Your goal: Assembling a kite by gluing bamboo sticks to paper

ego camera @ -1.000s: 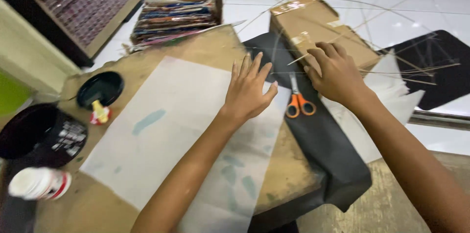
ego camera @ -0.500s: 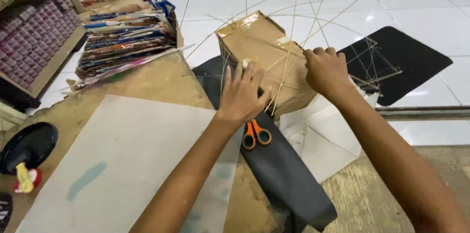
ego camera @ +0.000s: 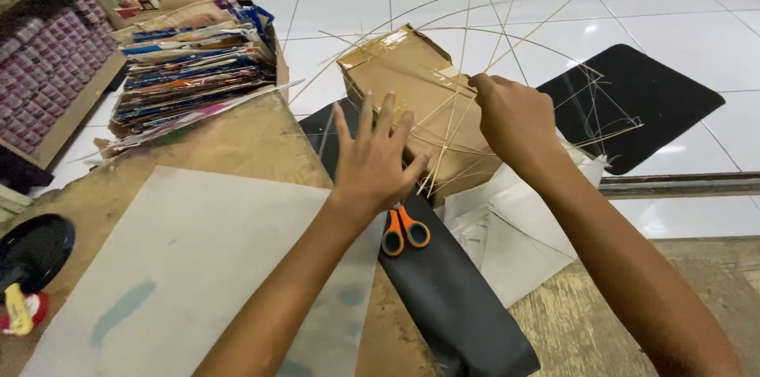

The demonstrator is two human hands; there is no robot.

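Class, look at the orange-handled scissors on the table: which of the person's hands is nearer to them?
Left. The left hand hovers spread just above the scissors, its wrist beside the handles. The right hand is farther up and right, gripping thin sticks over the cardboard box.

Thin pale wooden sticks (ego camera: 451, 119) lie over a matt brown cardboard box (ego camera: 412, 76) patched with glossy tape; beside the box, smooth black paper (ego camera: 451, 306) and plastic-handled scissors (ego camera: 404, 230).
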